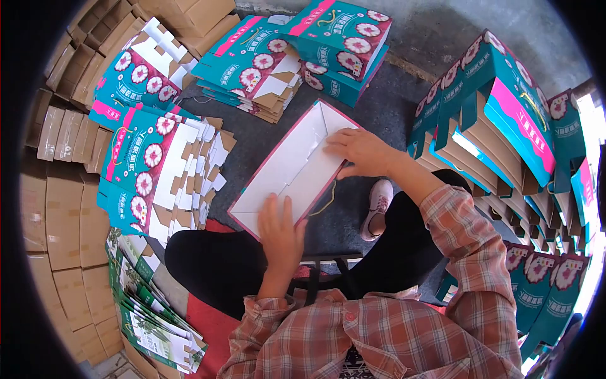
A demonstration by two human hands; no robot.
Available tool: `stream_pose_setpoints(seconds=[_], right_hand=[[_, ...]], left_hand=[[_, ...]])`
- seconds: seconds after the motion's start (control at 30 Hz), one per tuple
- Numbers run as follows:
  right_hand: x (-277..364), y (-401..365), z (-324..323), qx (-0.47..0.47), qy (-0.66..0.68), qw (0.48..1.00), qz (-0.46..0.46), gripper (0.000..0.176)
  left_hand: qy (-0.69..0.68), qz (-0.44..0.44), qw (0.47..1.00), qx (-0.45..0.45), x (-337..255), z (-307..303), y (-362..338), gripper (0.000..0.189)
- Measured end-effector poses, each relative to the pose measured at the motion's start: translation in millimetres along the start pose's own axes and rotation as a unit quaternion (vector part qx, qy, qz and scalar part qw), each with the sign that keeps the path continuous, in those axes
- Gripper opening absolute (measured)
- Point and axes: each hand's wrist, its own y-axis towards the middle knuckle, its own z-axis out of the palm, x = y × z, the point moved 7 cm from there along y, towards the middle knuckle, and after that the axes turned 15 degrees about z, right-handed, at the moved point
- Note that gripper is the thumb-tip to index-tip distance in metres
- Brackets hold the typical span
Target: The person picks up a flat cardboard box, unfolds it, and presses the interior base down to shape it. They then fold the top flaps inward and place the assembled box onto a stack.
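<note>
A carton (pixel 294 165) with a white face and pink-red edges lies slanted in front of me, between my knees. Slits and seams cross its white panels, and a thin gold cord (pixel 326 201) hangs at its right side. Near the lower left end, my left hand (pixel 279 232) rests on the white panel with its fingers apart. My right hand (pixel 361 153) reaches over the upper right edge. Its fingers are stretched onto the white panel, the thumb apart beside the edge. The carton's underside is hidden.
Flat teal and pink cartons lie stacked at left (pixel 142 167) and ahead (pixel 243 60). Formed teal cartons (pixel 508 107) are piled at right. Brown cardboard boxes (pixel 63 221) line the far left, with green-and-white printed cartons (pixel 151 322) below. A pink shoe (pixel 379 205) is on the dark floor.
</note>
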Motion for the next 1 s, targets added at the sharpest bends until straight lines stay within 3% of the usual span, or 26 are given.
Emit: stream_pose_setpoints(seconds=[0.07, 0.1, 0.13, 0.17, 0.2, 0.23, 0.27, 0.3, 0.37, 0.4, 0.43, 0.5, 0.53, 0.57, 0.63, 0.67, 0.7, 0.77, 0.8, 0.87, 0.9, 0.97, 1.0], right_hand=[[-3.4, 0.8, -12.5, -0.047, 0.036, 0.998, 0.032, 0.054], [-8.5, 0.4, -20.5, -0.094, 0.072, 0.991, 0.066, 0.055], [-11.5, 1.3, -16.7, -0.094, 0.072, 0.991, 0.064, 0.055], [-33.8, 3.1, -12.6, -0.124, 0.102, 0.972, 0.172, 0.056], [-55.3, 2.5, -8.4, -0.154, 0.132, 0.939, 0.277, 0.059], [-59.7, 7.6, -5.3, -0.156, 0.131, 0.939, 0.277, 0.059], [-73.3, 11.4, 3.7, -0.125, 0.277, 0.896, 0.323, 0.065], [-85.7, 14.0, 14.0, -0.092, 0.415, 0.831, 0.36, 0.071], [-107.7, 18.8, 19.6, -0.062, 0.426, 0.809, 0.401, 0.076], [-117.0, 16.6, 26.4, -0.029, 0.437, 0.783, 0.442, 0.081], [-120.7, 14.0, 25.2, -0.029, 0.436, 0.783, 0.441, 0.081], [-126.1, -1.6, 48.2, 0.103, 0.507, 0.678, 0.522, 0.085], [-121.4, -5.4, 58.3, 0.172, 0.493, 0.674, 0.524, 0.078], [-119.7, -7.1, 62.9, 0.172, 0.492, 0.677, 0.519, 0.078], [-104.9, -13.4, 61.0, 0.198, 0.451, 0.706, 0.508, 0.069], [-100.0, -16.6, 59.9, 0.214, 0.519, 0.663, 0.495, 0.061], [-105.6, -19.9, 57.3, 0.211, 0.517, 0.665, 0.496, 0.061], [-119.2, -23.9, 50.7, 0.193, 0.528, 0.673, 0.48, 0.062], [-127.8, -29.1, 46.7, 0.191, 0.527, 0.674, 0.481, 0.062], [-136.3, -28.8, 36.9, 0.185, 0.57, 0.684, 0.417, 0.076], [-133.0, -29.9, 31.7, 0.185, 0.569, 0.685, 0.416, 0.076], [-127.8, -38.2, 12.7, 0.129, 0.59, 0.673, 0.427, 0.077], [-128.9, -39.0, 15.7, 0.126, 0.575, 0.682, 0.434, 0.084]], left_hand=[[0.007, -0.025, 0.991, -0.132, 14.7, -31.6, -8.6, 0.06], [0.007, -0.026, 0.991, -0.131, 27.3, -30.7, -11.8, 0.06], [-0.061, -0.126, 0.967, -0.212, 59.1, -31.9, -24.4, 0.06], [-0.127, -0.221, 0.923, -0.29, 90.0, -28.7, -41.5, 0.061], [-0.125, -0.221, 0.922, -0.291, 111.1, -19.6, -49.8, 0.061], [-0.371, -0.349, 0.797, -0.324, 146.9, 16.0, -69.8, 0.06], [-0.584, -0.444, 0.598, -0.324, 154.0, 51.0, -79.4, 0.062], [-0.586, -0.441, 0.598, -0.325, 152.1, 49.8, -77.1, 0.062], [-0.615, -0.545, 0.503, -0.269, 139.7, 62.8, -86.9, 0.067], [-0.611, -0.568, 0.493, -0.248, 148.4, 72.6, -98.4, 0.064], [-0.611, -0.567, 0.492, -0.25, 158.6, 91.8, -112.1, 0.064], [-0.76, -0.425, 0.447, -0.208, 153.3, 117.8, -103.7, 0.058], [-0.749, -0.456, 0.426, -0.222, 148.2, 123.7, -106.1, 0.052], [-0.749, -0.454, 0.426, -0.227, 147.3, 125.1, -107.2, 0.052], [-0.73, -0.295, 0.606, -0.11, 141.4, 138.7, -98.2, 0.037], [-0.725, -0.339, 0.585, -0.132, 150.4, 158.3, -107.7, 0.025], [-0.727, -0.335, 0.585, -0.132, 144.7, 145.8, -101.5, 0.025], [-0.829, -0.424, 0.337, -0.136, 111.8, 110.9, -87.7, 0.028], [-0.831, -0.422, 0.336, -0.135, 108.2, 103.8, -80.5, 0.028], [-0.802, -0.398, 0.425, -0.133, 109.3, 90.0, -66.8, 0.039], [-0.803, -0.397, 0.425, -0.134, 103.2, 82.5, -56.7, 0.039], [-0.687, -0.215, 0.639, -0.271, 105.4, 35.3, -22.5, 0.048], [-0.692, -0.202, 0.639, -0.269, 105.2, 31.0, -17.8, 0.048]])
